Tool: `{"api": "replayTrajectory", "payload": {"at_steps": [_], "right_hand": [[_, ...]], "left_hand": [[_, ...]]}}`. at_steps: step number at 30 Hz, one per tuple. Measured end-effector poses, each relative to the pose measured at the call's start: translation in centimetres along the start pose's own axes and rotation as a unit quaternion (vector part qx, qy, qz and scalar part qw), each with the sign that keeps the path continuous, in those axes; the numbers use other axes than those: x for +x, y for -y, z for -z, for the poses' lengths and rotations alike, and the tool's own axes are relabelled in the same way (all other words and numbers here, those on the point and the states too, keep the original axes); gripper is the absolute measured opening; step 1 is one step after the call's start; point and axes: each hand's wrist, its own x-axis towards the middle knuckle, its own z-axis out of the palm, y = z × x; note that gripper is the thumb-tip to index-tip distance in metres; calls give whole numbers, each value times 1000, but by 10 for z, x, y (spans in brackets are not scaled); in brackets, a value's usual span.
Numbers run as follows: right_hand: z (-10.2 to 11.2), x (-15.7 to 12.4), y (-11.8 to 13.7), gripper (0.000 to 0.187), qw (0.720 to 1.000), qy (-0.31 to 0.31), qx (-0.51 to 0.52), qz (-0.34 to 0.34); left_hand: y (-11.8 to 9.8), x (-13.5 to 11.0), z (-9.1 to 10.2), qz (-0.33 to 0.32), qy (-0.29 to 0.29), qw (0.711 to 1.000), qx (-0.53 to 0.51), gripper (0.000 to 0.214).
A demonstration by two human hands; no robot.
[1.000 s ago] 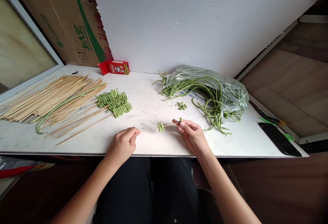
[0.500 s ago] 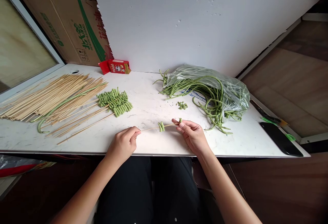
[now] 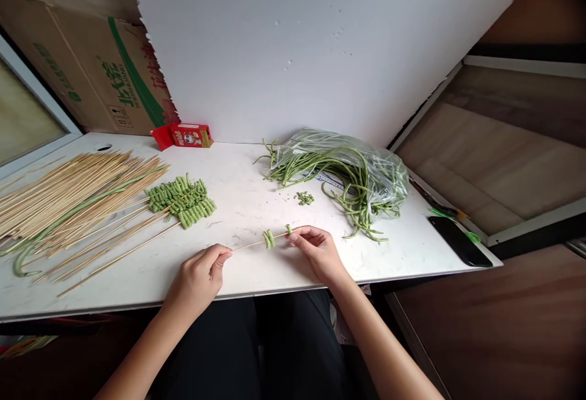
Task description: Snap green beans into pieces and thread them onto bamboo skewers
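Observation:
My left hand [image 3: 199, 275] is closed on the blunt end of a thin bamboo skewer [image 3: 245, 247], held slanting over the table's front part. Folded pieces of green long bean [image 3: 268, 239] are threaded around the skewer's middle. At its far end my right hand [image 3: 317, 251] pinches a long bean [image 3: 289, 228], whose small green end pokes up by the thumb; the rest of it is hidden by the fingers. Left of the hands lie finished bean skewers [image 3: 195, 209], their pieces packed side by side. A plastic bag [image 3: 384, 171] of loose long beans [image 3: 361, 189] rests beyond my right hand.
Many bare skewers [image 3: 77, 186] cover the table's left side, with one long bean [image 3: 82, 206] across them. Small bean trimmings [image 3: 304, 198] lie mid-table. A red box [image 3: 190, 135] stands at the back; a black phone [image 3: 459, 241] lies near the right edge.
The view has shifted, so the table things appear further left and lower. My right hand's fingertips have turned a little around the bean at the skewer's end; my left hand keeps its hold.

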Motion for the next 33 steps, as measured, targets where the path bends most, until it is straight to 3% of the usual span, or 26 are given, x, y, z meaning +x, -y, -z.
{"api": "replayTrajectory", "payload": {"at_steps": [17,33], "right_hand": [[-3,-4,6,29,999,14,-35,19],[-6,-6,2,27,996,60,-51,35]], "left_hand": [[2,1,-3,-64,-43,996,34,15],[3,-1,-4,-89,-34,995,38,11]]}}
